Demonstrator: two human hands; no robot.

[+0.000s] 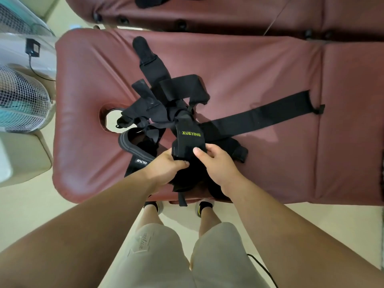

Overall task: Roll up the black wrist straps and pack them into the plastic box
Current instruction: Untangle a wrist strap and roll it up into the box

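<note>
A heap of black wrist straps [166, 100] lies on a maroon padded bench [259, 69]. Both hands hold one strap with a green XUEYING label [190, 138] near the bench's front edge. My left hand [166, 166] grips its lower left end. My right hand [218, 161] pinches its right side, thumb on top. One long strap [259, 115] runs out flat to the right. A grey-edged band marked JINCYO [135, 150] lies left of my hands. No plastic box is in view.
The bench has a face hole [110, 119] at its left end. A second maroon bench [228, 11] stands behind it. Fans [20, 96] stand to the left. My legs and feet are on the pale floor below the bench edge.
</note>
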